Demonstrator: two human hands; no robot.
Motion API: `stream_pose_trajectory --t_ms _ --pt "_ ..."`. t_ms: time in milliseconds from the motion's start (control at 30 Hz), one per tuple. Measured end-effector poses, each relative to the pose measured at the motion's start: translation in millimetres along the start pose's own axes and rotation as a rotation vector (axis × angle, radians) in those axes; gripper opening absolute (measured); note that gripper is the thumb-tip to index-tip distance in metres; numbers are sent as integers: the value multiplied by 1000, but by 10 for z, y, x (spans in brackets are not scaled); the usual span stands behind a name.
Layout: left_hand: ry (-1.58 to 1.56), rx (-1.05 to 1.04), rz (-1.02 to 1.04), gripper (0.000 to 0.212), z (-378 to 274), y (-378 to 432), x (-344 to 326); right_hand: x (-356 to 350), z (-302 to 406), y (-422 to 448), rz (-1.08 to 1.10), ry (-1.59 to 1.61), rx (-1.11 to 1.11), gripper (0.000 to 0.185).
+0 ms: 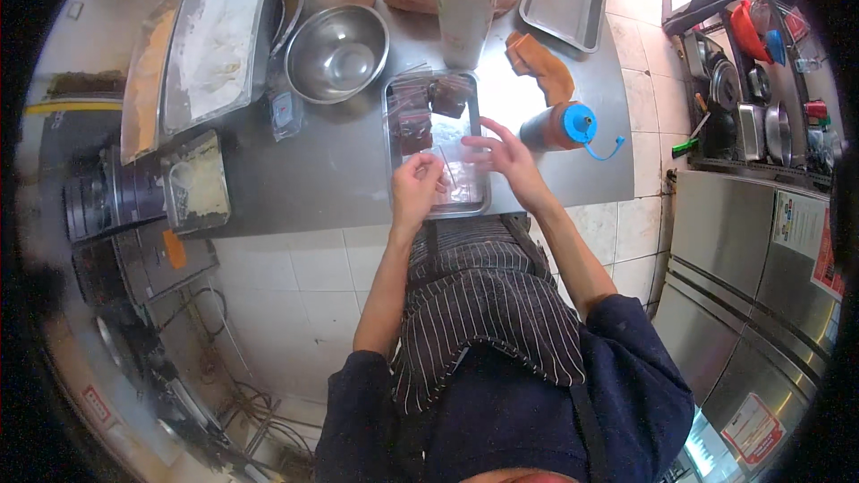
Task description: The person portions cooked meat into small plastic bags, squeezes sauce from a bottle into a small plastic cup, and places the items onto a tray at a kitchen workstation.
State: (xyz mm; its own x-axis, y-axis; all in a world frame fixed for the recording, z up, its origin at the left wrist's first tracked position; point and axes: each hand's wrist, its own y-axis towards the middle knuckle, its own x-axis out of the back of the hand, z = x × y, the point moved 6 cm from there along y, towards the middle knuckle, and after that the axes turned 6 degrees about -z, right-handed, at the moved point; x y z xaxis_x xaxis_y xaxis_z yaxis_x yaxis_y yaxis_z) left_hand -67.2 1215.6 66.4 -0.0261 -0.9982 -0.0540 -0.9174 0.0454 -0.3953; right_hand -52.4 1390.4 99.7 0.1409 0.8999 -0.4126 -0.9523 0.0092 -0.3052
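Observation:
Over the front of a steel tray [484,181], my left hand [416,188] pinches a small clear plastic bag [444,159], whose edge shows as a thin dark line. My right hand [511,164] hovers at the tray's right side, fingers spread and holding nothing. Behind my hands, several small zip bags with dark brown contents [448,99] lie in the tray; another filled bag [415,131] is nearer my left hand. Clear plastic lies on the tray floor [463,189]. A squeeze bottle [553,126] with a blue cap lies tilted right of my right hand.
A tall cup [463,20] of brown contents stands behind the tray. Around it are a steel bowl [335,57], a brown cloth [545,70] and a second steel tray [565,3]. Containers of white powder [218,33] and pale crumbs [198,181] are at left.

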Motion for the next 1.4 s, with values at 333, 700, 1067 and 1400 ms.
stream_pose_trajectory --t_ms 333,700,1067,1400 --pt "-228 252 123 12 -6 -294 76 -76 -170 141 -93 -299 198 49" --pt "113 24 219 13 -395 -275 -66 -345 210 -78 319 -772 184 30" --pt "756 -348 44 21 -706 -286 -79 -213 234 -121 -95 -1125 720 14" --pt "683 -474 34 24 -909 -325 -173 -254 492 -114 35 -863 407 25"
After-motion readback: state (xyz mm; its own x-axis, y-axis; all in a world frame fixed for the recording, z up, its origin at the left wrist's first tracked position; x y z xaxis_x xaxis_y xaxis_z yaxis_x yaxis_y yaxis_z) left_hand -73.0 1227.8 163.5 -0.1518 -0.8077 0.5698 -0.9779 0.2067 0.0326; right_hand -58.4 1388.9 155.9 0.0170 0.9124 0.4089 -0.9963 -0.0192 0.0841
